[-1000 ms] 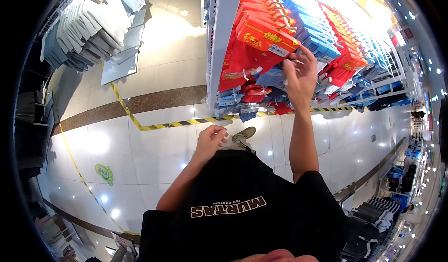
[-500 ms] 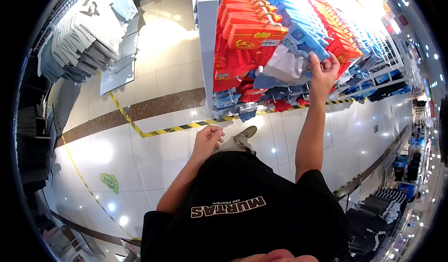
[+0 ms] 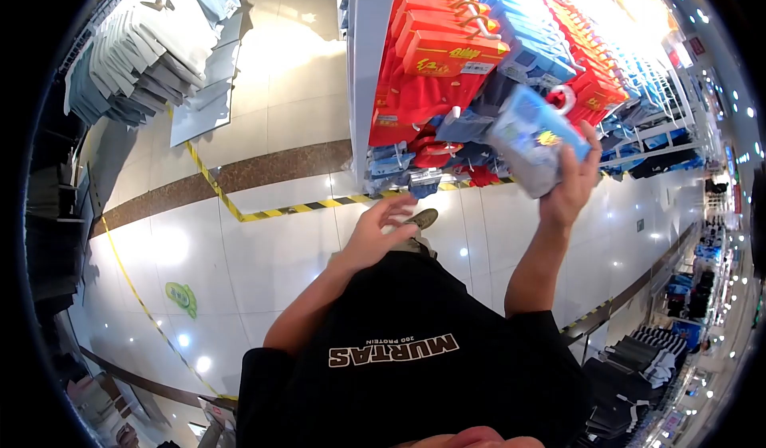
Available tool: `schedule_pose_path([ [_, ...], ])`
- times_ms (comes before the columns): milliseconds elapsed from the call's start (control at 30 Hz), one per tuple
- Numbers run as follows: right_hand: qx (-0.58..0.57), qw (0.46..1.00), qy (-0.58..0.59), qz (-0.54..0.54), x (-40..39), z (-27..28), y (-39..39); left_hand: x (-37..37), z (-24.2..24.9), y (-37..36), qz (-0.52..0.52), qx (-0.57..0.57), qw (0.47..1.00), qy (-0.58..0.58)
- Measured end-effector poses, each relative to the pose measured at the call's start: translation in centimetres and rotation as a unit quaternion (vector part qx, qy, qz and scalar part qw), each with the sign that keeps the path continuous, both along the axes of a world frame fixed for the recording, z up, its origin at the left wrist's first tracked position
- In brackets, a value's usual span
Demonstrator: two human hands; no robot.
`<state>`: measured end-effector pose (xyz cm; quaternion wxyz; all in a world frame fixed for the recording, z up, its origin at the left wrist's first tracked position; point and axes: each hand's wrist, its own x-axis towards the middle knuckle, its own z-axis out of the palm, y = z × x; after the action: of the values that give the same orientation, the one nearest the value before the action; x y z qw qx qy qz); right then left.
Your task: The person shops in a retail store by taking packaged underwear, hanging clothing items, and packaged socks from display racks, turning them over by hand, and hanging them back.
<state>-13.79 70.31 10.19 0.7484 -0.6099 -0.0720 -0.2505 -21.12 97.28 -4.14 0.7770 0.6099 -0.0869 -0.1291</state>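
Note:
My right hand (image 3: 571, 183) grips the edge of a hanging clothing pack (image 3: 531, 149), a greyish-white garment with a blue header card and a white hook at its top. The pack is held out in front of the rack and is slightly blurred. Behind it hang red garment packs with orange-red cards (image 3: 455, 55) and a row of packs with blue cards (image 3: 531, 41). My left hand (image 3: 383, 232) is in the air before my body, fingers loosely apart and holding nothing.
A white panel (image 3: 371, 65) ends the rack on the left. Lower packs (image 3: 391, 161) hang near the floor. Yellow-black tape (image 3: 311, 206) runs along the floor. Pale shirts (image 3: 152, 49) hang at the far left, dark folded clothes (image 3: 626, 384) lie at lower right.
My right hand has drawn the clothing pack off the rack and toward me, slightly right and down. My left hand has risen to the right and its fingers have spread.

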Motion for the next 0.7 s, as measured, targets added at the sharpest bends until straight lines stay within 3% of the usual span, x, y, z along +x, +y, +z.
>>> schedule_pose_path([
  [100, 0.001, 0.998, 0.05, 0.038, -1.9, -2.9, 3.8, 0.4, 2.7, -1.3, 0.043, 0.035, 0.996, -0.076],
  [233, 0.022, 0.991, 0.101, 0.081, -3.0, -7.2, 5.9, 1.1, 1.7, 0.1, -0.038, 0.042, 0.992, -0.114],
  [267, -0.009, 0.99, 0.123, 0.072, -3.3, -7.7, 6.0, 1.0, 1.6, 0.8, -0.058, 0.042, 0.997, -0.01],
  [367, -0.104, 0.976, 0.178, 0.076, -4.4, -8.4, 6.4, 0.2, 3.2, 1.0, 0.014, -0.096, 0.993, 0.067],
  [433, -0.164, 0.958, 0.198, 0.126, -5.5, -8.8, 6.8, -0.2, 3.6, 0.7, 0.071, -0.088, 0.99, 0.086],
  [567, -0.397, 0.895, 0.099, 0.18, -6.4, -7.8, 9.7, -0.6, 2.1, 0.4, 0.127, -0.12, 0.971, 0.166],
  [700, -0.365, 0.907, 0.121, 0.173, -6.8, -8.4, 10.9, -1.1, 2.8, 0.9, 0.094, -0.188, 0.961, 0.179],
])
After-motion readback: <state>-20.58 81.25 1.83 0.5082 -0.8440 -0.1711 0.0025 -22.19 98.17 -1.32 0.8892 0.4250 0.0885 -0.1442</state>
